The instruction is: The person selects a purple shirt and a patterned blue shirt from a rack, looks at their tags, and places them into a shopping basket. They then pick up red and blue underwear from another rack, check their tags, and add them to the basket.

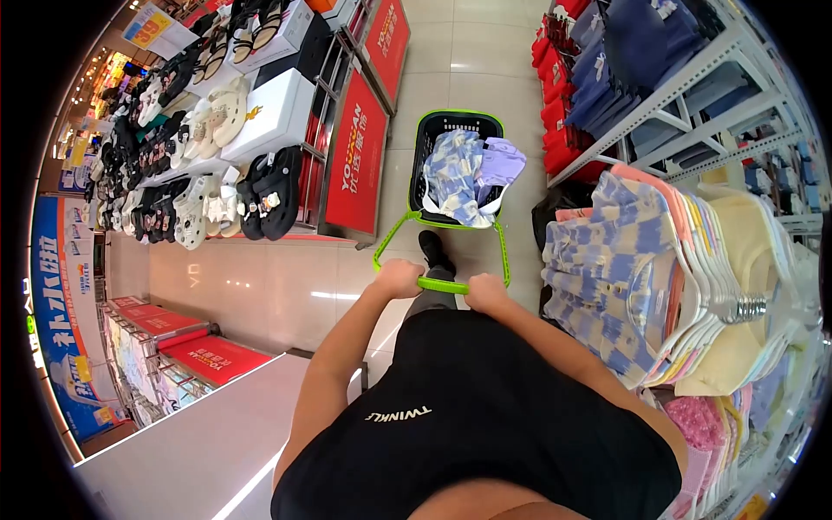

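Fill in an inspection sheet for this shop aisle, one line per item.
Surface: pale tiled floor, glossy with light reflections.
Job's things: black basket with a green rim, holding a blue-and-cream patterned garment and a lilac item; green handle extended toward the person.
Clutter: dark bundle beside the hanging clothes, too unclear to name.
Hands: left hand and right hand both have fingers closed on the handle.
Cables: nothing seen.
Surroundings: displayed shoes and red panels left; hanging clothes right.
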Motion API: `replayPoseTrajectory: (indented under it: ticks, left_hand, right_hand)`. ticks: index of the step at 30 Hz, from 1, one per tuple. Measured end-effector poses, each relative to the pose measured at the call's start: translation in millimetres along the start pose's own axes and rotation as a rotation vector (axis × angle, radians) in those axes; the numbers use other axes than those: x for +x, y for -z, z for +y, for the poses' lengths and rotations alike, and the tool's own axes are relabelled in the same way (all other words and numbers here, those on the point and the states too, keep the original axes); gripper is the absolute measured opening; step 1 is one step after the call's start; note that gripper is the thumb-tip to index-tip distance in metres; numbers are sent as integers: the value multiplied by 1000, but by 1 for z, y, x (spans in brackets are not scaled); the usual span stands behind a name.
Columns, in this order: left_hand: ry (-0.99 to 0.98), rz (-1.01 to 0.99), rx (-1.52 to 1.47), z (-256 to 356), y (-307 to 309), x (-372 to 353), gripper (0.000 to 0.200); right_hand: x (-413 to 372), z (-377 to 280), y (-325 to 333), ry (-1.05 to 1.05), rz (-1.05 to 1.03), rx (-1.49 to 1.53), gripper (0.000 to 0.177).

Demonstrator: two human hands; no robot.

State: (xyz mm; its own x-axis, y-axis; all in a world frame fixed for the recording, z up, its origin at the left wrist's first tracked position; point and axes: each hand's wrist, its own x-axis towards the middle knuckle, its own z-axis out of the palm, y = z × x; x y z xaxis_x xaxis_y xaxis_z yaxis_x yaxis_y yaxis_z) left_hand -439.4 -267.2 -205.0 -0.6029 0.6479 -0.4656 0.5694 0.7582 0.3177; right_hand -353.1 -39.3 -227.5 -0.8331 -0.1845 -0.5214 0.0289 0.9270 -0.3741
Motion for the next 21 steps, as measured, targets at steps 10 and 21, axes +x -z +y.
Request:
replayPoseTrajectory:
  ticks: [10, 21]
  left_hand:
    - [-35, -10, -52, -84, 54, 61, 20]
    - [-129, 46, -103, -144, 106, 146, 21]
  right_hand:
    - [103, -13, 51, -12, -4, -75, 22]
    - [187, -5, 107, -108, 92, -84, 20]
